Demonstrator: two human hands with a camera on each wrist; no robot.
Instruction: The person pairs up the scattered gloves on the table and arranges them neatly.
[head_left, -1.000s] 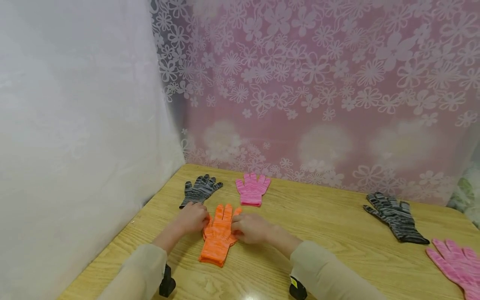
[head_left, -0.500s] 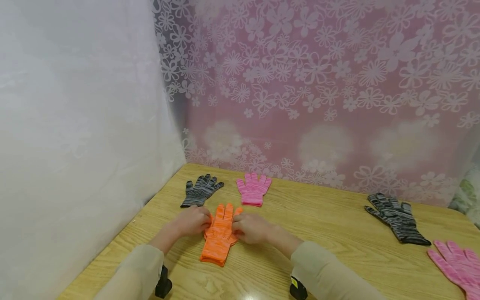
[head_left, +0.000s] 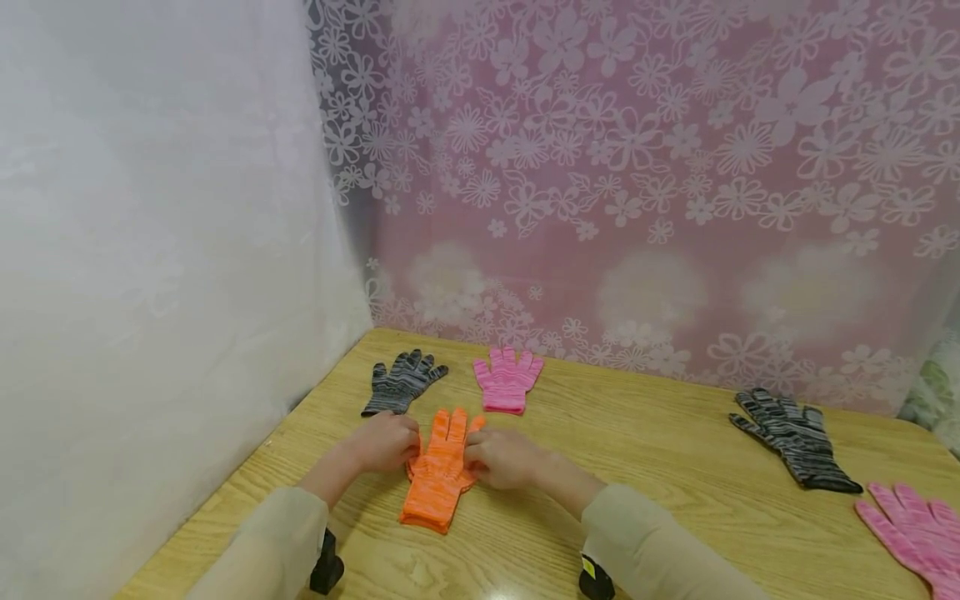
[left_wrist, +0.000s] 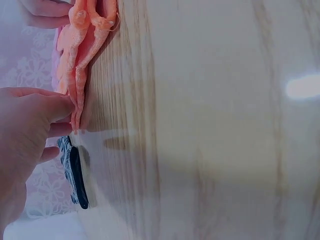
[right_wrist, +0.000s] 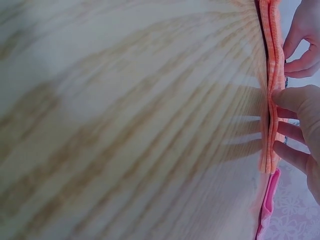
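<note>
I saw what seemed 2 orange gloves [head_left: 438, 483], nearly aligned on the table [head_left: 637, 442], pinched at opposite edges by left hand [head_left: 387, 442] and right hand [head_left: 501, 457], while 2 grey gloves [head_left: 402, 385] and 2 pink gloves [head_left: 507, 383] lay unpaired.

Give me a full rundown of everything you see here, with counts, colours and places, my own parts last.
Orange gloves: apparently two, orange, stacked left of table centre
Striped gloves: two, black-grey, back left and right
Pink gloves: two, pink, behind the orange ones and cut off at right edge
Table: one, yellowish wood, beneath the gloves
Floral backdrop: one, pink and white, behind
White sheet: one, white, left
Wrist devices: two, black, by the sleeves
Sleeves: two, beige, bottom
Left grip: one, bare, pinching the stack's left edge
Right grip: one, bare, pinching its right edge
</note>
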